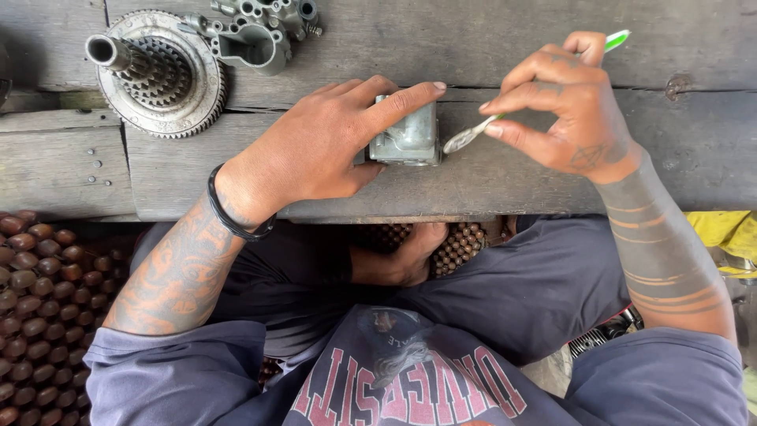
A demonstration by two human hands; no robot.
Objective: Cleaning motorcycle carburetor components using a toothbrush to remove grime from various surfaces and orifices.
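Observation:
My left hand (pixel 327 142) grips a small grey metal housing (pixel 410 138) that rests on the weathered wooden bench (pixel 520 47), thumb below it and index finger along its top. My right hand (pixel 564 106) pinches a white and green toothbrush (pixel 473 134) by its handle. The brush head touches the right side of the metal housing. Both forearms are tattooed, and a black band sits on my left wrist.
A round toothed gear assembly with a shaft (pixel 158 71) lies at the bench's upper left, and a grey cast metal part (pixel 256 31) sits next to it. A beaded wooden seat cover (pixel 39 308) shows at lower left. Yellow cloth (pixel 725 229) lies at right.

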